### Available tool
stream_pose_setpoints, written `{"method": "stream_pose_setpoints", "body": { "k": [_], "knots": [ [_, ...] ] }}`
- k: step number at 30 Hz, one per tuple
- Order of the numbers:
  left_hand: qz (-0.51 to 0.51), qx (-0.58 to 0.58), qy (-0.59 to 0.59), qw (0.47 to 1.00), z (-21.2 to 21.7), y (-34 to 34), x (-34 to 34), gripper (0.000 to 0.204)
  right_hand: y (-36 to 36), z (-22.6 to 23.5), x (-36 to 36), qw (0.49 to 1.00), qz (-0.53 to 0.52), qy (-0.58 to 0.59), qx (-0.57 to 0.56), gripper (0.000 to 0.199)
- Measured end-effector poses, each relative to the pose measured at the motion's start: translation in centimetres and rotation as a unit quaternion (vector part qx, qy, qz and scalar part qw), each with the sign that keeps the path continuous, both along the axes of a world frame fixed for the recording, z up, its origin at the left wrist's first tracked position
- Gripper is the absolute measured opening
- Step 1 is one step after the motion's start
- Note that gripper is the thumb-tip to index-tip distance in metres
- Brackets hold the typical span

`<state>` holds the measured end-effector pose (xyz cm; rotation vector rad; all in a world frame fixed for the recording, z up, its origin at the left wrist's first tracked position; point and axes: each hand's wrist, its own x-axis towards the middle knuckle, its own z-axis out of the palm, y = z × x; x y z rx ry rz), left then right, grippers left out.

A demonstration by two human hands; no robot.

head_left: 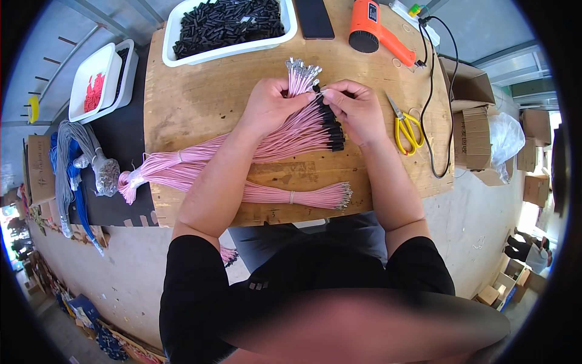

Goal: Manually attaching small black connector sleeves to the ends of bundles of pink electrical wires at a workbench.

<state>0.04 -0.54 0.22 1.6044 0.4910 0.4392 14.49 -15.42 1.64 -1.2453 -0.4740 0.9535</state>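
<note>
A large bundle of pink wires (285,133) lies fanned across the wooden table. Many of its ends wear black sleeves (333,130); another group stands up with bare metal terminals (303,68). My left hand (271,108) is closed around that bare-ended group, its thumb pointing right. Close by, my right hand (356,112) pinches the tip of a wire between thumb and forefinger, almost touching the left thumb. Whether a sleeve sits in that pinch is too small to tell. Nearer me lies a tied pink bundle (297,197) with bare metal ends.
Black sleeves fill a white tray (168,51) at the back, beside a dark phone (314,19). An orange heat gun (379,30) and yellow-handled scissors (407,130) lie right, near a black cord (431,91). Left are a white tray (79,100) of red pieces and grey cables (91,145).
</note>
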Motion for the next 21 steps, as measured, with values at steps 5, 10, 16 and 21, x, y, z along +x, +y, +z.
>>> {"method": "stream_pose_setpoints", "body": {
  "k": [5,10,16,21],
  "knots": [
    [0.005,-0.042,0.026,0.999,0.7,0.1,0.1,0.015,-0.6,0.3,3.2,0.982,-0.006,0.175,0.068,0.029],
    [0.012,-0.062,0.030,0.998,0.5,0.2,0.1,0.013,-0.4,-0.2,3.3,0.978,-0.017,0.189,0.083,0.031],
    [0.011,-0.079,0.010,0.997,0.2,0.3,0.2,0.011,-0.5,-1.1,3.6,0.970,-0.007,0.220,0.104,0.022],
    [0.013,-0.079,0.013,0.997,0.3,0.3,0.2,0.011,-0.2,-1.3,3.7,0.969,-0.030,0.226,0.098,0.024]
  ]
}}
